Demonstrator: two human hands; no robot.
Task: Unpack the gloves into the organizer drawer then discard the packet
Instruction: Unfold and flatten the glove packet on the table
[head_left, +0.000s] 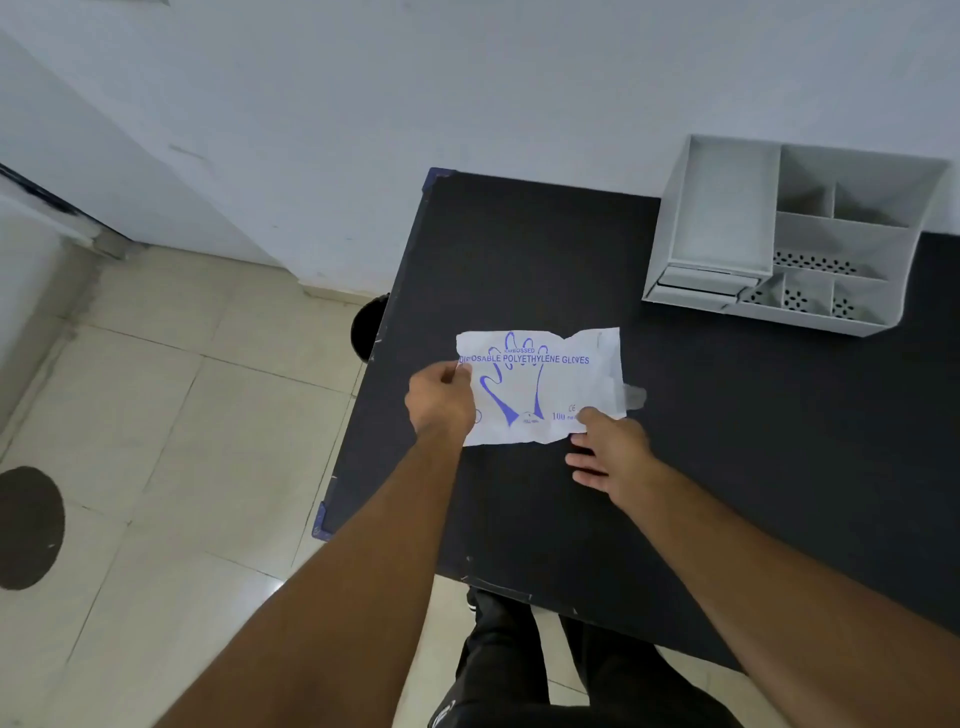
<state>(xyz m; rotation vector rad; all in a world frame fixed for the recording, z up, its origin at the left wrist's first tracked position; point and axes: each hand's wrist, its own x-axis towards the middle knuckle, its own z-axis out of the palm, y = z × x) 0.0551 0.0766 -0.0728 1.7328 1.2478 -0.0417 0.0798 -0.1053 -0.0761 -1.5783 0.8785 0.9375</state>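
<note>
A white glove packet (550, 382) with blue print lies flat on the black table (727, 441). My left hand (441, 402) pinches the packet's left edge. My right hand (610, 454) rests at the packet's lower right corner, fingers spread and touching the edge. A bit of clear plastic (635, 397) sticks out at the packet's right side. The white organizer (795, 234) stands at the table's far right, with a small drawer (701, 286) at its lower left that looks slightly pulled out.
A dark round bin (370, 327) sits on the tiled floor just beyond the table's left edge. A dark round mat (28, 527) lies on the floor at far left. White wall runs behind the table. My legs show below the table's near edge.
</note>
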